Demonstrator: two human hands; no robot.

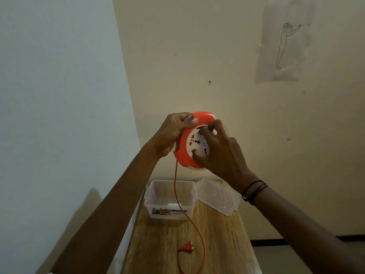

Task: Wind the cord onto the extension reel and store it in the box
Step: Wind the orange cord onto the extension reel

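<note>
I hold a round orange extension reel [184,157] with a white socket face up in the air above the table. My left hand [173,133] grips its left rim, thumb over the top edge. My right hand [219,149] lies on the white socket face with its fingers curled into the hub. An orange cord [175,186] hangs from the reel's left side, passes in front of the clear plastic box [169,198] and loops on the table to the orange plug [186,248].
The box's clear lid [217,196] lies just right of the box on the narrow wooden table [223,244]. The table stands against a cream wall, with a pale blue wall on the left. A paper drawing [284,42] hangs on the wall at upper right.
</note>
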